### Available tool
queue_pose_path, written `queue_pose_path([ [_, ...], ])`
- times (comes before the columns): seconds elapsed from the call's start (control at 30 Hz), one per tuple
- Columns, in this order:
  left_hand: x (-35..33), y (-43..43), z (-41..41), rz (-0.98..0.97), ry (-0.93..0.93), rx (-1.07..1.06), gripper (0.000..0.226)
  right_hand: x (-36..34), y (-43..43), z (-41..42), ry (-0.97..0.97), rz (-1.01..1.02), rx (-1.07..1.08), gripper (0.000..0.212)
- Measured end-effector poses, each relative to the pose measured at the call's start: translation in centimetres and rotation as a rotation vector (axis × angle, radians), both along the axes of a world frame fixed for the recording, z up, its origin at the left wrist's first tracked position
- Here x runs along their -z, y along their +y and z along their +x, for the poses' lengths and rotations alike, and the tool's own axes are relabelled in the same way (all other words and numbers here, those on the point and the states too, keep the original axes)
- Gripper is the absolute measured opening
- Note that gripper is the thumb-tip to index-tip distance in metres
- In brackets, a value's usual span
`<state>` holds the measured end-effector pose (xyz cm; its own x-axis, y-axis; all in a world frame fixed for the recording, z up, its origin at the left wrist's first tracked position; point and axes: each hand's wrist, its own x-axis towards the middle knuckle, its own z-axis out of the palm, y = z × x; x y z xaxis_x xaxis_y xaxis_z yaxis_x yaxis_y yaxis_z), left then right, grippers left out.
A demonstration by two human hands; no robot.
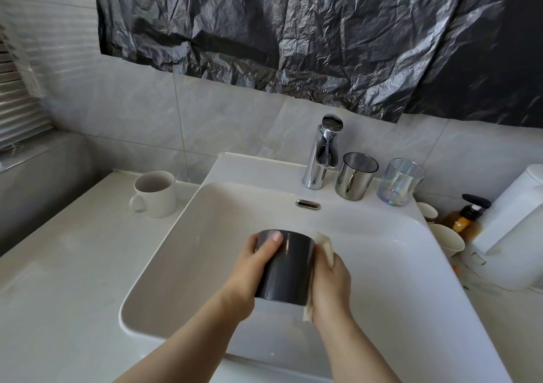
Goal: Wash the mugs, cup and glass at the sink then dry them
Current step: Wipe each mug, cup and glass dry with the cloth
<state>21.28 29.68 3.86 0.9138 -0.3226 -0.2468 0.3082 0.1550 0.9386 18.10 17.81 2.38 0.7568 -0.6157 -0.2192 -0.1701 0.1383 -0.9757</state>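
Over the white sink basin point(205, 235) my left hand point(249, 274) grips a dark grey mug point(286, 268), bottom end tilted away from me. My right hand point(330, 288) presses a pale cloth point(326, 249) against the mug's right side. A white mug point(157, 194) with its handle to the left stands on the counter left of the basin. A shiny metal cup point(354, 177) and a clear iridescent glass point(399, 181) stand on the sink ledge right of the chrome tap point(321, 156).
A white counter point(58, 265) runs to the left. At the right are an amber pump bottle point(464, 218), small paper cups point(446, 238) and a white appliance point(511, 229). Black plastic sheeting point(293, 30) hangs on the tiled wall above the tap.
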Motion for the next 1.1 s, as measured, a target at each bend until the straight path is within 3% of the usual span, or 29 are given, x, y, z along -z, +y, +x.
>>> queue_pose_path([
  [0.07, -0.1, 0.0, -0.4, 0.042, -0.072, 0.089, 0.089, 0.2, -0.4, -0.1, 0.059, 0.008, 0.071, 0.039],
  [0.13, -0.2, -0.1, -0.6, 0.119, -0.128, 0.156, 0.083, 0.0, -0.9, -0.2, 0.087, 0.249, 0.091, 0.035],
  [0.2, -0.5, -0.1, -0.5, 0.162, -0.146, 0.179, 0.08, 0.0, -1.1, -0.3, 0.112, 0.435, 0.006, 0.037],
  [0.27, -0.6, -0.1, -0.4, 0.155, -0.129, 0.135, 0.081, 0.2, -0.6, -0.3, 0.136, 0.424, -0.1, 0.05],
  [0.33, -0.5, 0.0, -0.1, 0.093, -0.044, 0.047, 0.083, 0.3, -0.2, -0.1, 0.224, 0.103, -0.167, 0.063],
  [0.4, -0.4, 0.2, 0.1, 0.003, 0.073, -0.011, 0.086, -0.3, -0.2, -0.4, 0.295, -0.374, -0.19, 0.051],
  [0.47, -0.3, 0.4, 0.2, -0.023, 0.14, -0.015, 0.091, -0.5, -0.6, -0.5, 0.317, -0.575, -0.202, 0.043],
  [0.53, -0.4, 0.6, -0.1, 0.007, 0.104, 0.001, 0.088, 0.1, -0.6, -0.4, 0.31, -0.478, -0.236, 0.041],
  [0.63, -0.9, 1.0, -0.3, 0.082, -0.014, 0.042, 0.086, 0.3, -0.1, 0.0, 0.203, -0.111, -0.163, 0.051],
  [0.73, -1.0, 2.0, -0.1, 0.17, -0.123, 0.11, 0.083, -0.1, -0.2, 0.2, 0.231, 0.282, -0.178, 0.033],
  [0.83, -0.9, 2.8, 0.4, 0.199, -0.139, 0.128, 0.079, -0.3, 0.0, 0.2, 0.246, 0.39, -0.252, 0.028],
  [0.9, -0.8, 2.8, 0.6, 0.18, -0.119, 0.091, 0.081, 0.1, 0.5, 0.5, 0.172, 0.206, -0.244, 0.029],
  [0.97, -0.6, 2.9, 0.7, 0.144, -0.072, 0.031, 0.084, 0.5, 0.6, 0.4, 0.13, -0.103, -0.28, 0.028],
  [1.03, -0.3, 3.0, 0.7, 0.098, -0.024, -0.01, 0.086, 0.5, 0.4, 0.0, 0.178, -0.393, -0.312, 0.016],
  [1.1, -0.1, 3.3, 0.6, 0.056, 0.017, -0.031, 0.086, -0.2, 0.2, -0.8, 0.262, -0.753, -0.311, 0.029],
])
